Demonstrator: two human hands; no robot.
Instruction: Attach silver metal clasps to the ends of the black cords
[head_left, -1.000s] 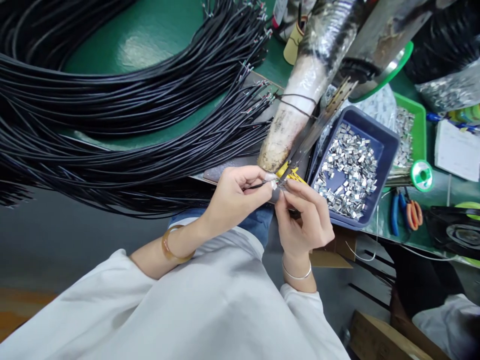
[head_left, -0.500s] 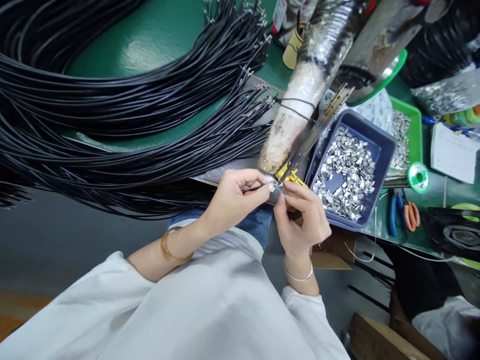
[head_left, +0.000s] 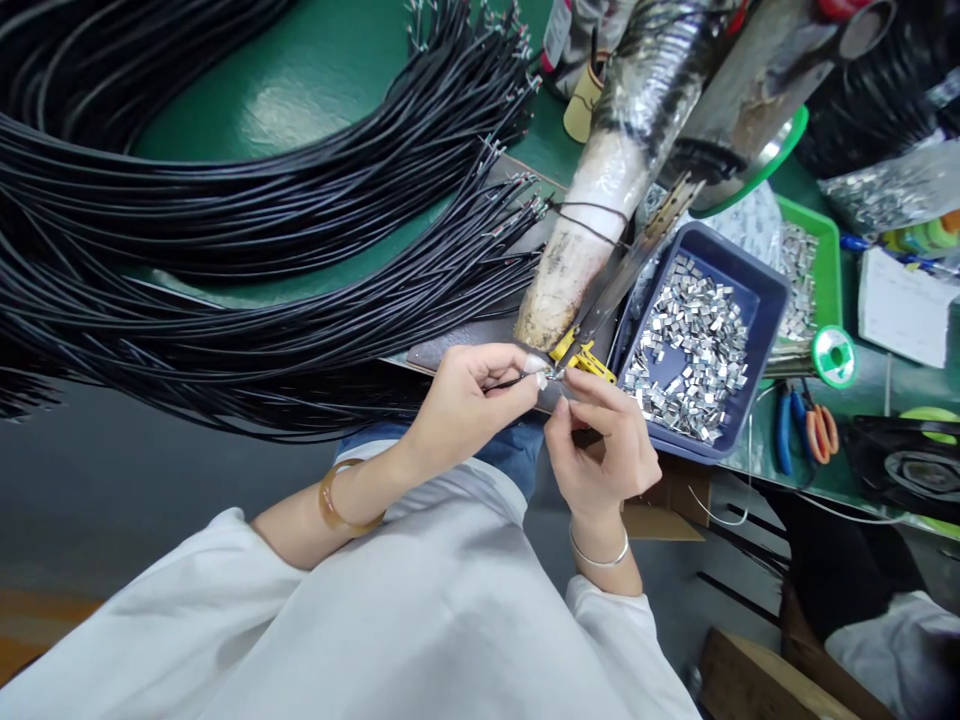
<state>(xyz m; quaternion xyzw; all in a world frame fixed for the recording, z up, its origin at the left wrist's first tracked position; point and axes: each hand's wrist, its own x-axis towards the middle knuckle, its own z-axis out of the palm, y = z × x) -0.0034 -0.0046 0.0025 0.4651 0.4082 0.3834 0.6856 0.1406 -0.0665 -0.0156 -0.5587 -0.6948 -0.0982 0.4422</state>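
A black cable (head_left: 504,383) is being pinched between the thumb and fingers of the left hand (head_left: 469,400), its end being held just in front of the yellow clip (head_left: 585,360). The fingertips of the right hand (head_left: 604,440) are being held close together near that end; whether anything is being gripped there cannot be told. Small metal pieces (head_left: 694,340) are being held in the blue bin (head_left: 769,290), right of the clip.

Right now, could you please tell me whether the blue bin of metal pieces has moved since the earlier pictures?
No, judged against the orange-handled tool on the green table, the blue bin has not shifted; only the whole view has, slightly.
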